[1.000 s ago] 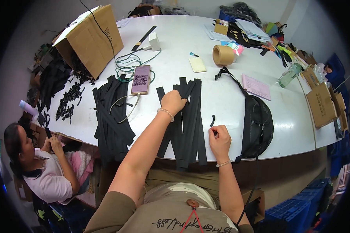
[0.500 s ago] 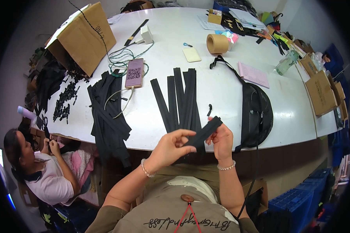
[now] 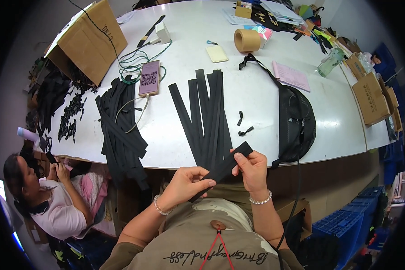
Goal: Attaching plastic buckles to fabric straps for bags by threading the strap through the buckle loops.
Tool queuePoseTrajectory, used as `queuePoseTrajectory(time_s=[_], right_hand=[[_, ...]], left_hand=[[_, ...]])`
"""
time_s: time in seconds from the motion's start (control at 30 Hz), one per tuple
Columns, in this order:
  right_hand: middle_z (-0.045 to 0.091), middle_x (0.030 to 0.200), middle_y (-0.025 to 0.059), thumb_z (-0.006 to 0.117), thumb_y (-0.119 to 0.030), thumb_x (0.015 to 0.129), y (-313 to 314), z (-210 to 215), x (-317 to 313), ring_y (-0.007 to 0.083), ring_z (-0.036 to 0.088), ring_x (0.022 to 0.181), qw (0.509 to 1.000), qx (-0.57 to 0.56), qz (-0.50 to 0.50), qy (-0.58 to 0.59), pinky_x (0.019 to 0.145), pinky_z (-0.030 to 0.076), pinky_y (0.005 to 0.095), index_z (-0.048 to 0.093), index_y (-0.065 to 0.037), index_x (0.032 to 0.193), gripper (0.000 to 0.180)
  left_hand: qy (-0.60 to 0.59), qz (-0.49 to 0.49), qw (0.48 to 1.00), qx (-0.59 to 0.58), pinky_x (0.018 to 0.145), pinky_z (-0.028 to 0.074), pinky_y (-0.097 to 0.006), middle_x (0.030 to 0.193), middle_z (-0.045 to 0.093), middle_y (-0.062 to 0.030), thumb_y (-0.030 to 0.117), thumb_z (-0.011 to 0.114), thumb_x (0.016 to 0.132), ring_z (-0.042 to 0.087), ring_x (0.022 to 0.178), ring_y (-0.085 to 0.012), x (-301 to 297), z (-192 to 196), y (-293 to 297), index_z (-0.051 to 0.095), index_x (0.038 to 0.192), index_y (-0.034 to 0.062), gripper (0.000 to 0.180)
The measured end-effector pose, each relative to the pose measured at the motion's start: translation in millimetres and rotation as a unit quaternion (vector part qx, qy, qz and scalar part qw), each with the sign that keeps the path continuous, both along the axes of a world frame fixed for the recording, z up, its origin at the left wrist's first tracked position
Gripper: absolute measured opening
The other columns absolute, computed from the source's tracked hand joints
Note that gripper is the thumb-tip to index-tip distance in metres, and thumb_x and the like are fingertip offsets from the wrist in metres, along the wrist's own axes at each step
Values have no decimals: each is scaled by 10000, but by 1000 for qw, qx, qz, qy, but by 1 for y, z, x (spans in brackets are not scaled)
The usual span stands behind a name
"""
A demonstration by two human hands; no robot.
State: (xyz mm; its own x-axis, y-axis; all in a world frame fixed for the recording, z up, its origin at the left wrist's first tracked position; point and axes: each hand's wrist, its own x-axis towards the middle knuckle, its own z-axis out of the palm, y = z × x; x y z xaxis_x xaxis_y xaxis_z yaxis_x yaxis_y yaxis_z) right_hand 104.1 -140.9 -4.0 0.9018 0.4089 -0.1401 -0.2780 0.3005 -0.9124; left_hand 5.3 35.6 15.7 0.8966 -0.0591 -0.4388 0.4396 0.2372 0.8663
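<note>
Both hands on one black strip (image 3: 224, 170), lower centre of the frame. Left hand (image 3: 183, 185): thumb pressed on top, fingers curled beneath, closed on the strip's middle stretch. Right hand (image 3: 252, 173): thumb and fingers pinch it near its upper end, no gap showing. Strip slants from lower left to upper right, off the tabletop; its lower end is lost behind the left hand.

State of the work, as I judge it: one strip up in hand, many lying down. A loose fan of strips (image 3: 216, 103) spreads just above the hands; a heavier pile of strips (image 3: 110, 146) lies left of centre. I cannot tell handled strips from unhandled ones. Two small black pieces, an upper one (image 3: 240, 118) and a lower one (image 3: 246, 131), lie apart from any strip, just above the right hand.

Near edge of the white table (image 3: 263, 96) runs right by the hands; fan and pile both overhang it. Bare white shows between the fan and the black bag (image 3: 297, 123), broken only by the small pieces: the widest sideways room, I reckon. Leftward is tighter: a narrower white gap, then the pile, with a phone (image 3: 149, 78) and its pale cable against it.
</note>
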Motion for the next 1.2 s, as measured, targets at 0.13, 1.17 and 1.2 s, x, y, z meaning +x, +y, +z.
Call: queuePoseTrajectory(time_s=[0.13,1.17,1.2], right_hand=[[639,741,89,598,-48,863,0,-2,0,107,536,473,1000,9,-3,9,427,428,203,635,70,931,140],[623,774,31,585,-66,881,-63,-35,21,63,467,500,955,-109,-267,-74,453,387,190,627,16,945,112],[623,774,31,585,-66,881,-62,-33,19,63,467,500,956,-108,-263,-73,453,387,190,627,16,945,112]], left_hand=[[20,0,1000,2,496,463,-191,687,615,-29,45,642,839,558,552,-55,-4,2,3,623,843,-42,89],[-136,203,967,78,654,480,-158,1096,571,-98,-101,603,779,563,972,-82,-30,10,67,526,1181,-41,413],[-136,206,966,80,654,480,-158,1096,571,-98,-101,603,779,563,972,-82,-28,13,63,526,1181,-41,413]])
